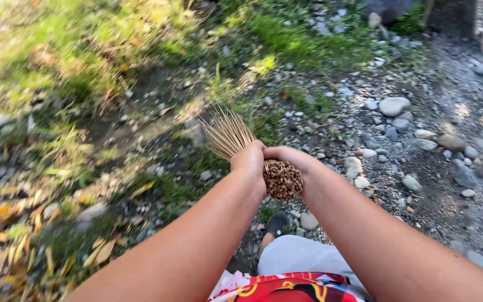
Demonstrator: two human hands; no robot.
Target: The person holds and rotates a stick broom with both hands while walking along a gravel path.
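Gravelly ground (431, 184) with scattered grey stones (393, 105) lies to the right, grass (113, 33) and yellow fallen leaves (23, 235) to the left. Above it, a stick broom (252, 154) is held between both hands. The left hand (249, 162) and right hand (289, 158) are each curled closed around its bound butt end, fingertips meeting on top; the bristles fan away beyond the left hand.

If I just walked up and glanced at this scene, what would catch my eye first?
Most striking is the bundle of thin sticks at the centre, gripped by the left hand and the right hand, its cut brown end facing the camera and its tips fanning out toward the grass at upper left. To the right lies grey gravel with a pale round stone, and yellow fallen leaves lie scattered at lower left.
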